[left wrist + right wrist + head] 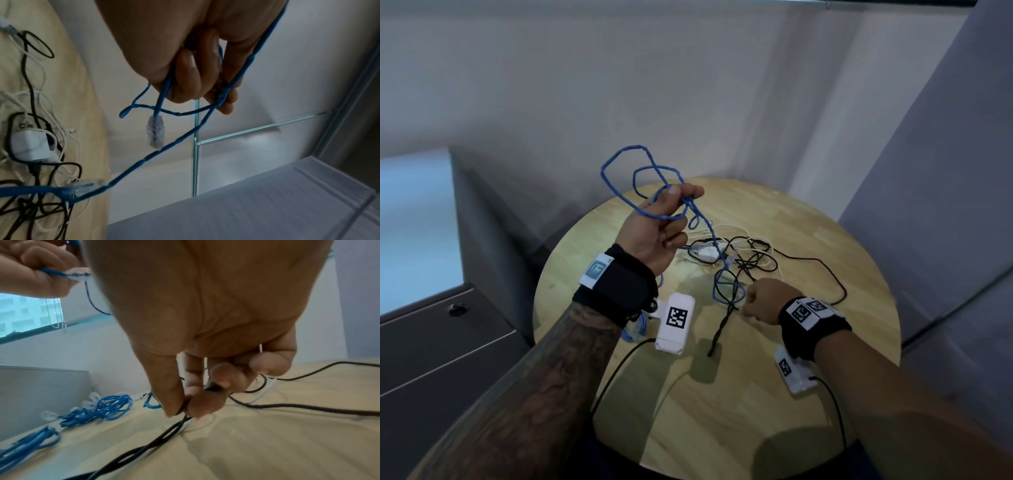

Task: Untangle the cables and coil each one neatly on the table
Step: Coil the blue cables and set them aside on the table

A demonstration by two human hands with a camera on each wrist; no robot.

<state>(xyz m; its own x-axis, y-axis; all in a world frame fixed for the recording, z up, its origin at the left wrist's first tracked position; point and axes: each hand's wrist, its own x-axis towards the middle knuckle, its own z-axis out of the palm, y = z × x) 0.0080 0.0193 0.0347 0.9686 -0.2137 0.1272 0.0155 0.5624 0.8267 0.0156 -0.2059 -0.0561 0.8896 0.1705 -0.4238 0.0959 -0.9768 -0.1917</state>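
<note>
Head, L hand [657, 226]: raised over table [808, 394], fingers curled round loose loops of blue cable [626, 161]; cable runs down right into tangle [743, 260] at table centre.
Head, R hand [763, 301]: low, near side of tangle, pinching black cable [719, 329].
Head, charger [707, 253]: white, in tangle w/ white and black leads.
L wrist, plug [155, 132]: clear, hangs below L fingers [189, 68].
R wrist, R fingers [203, 404]: thumb and fingertips pinch twisted black cable just above tabletop.
R wrist, blue coils [98, 408]: bundled, far left on table.
</note>
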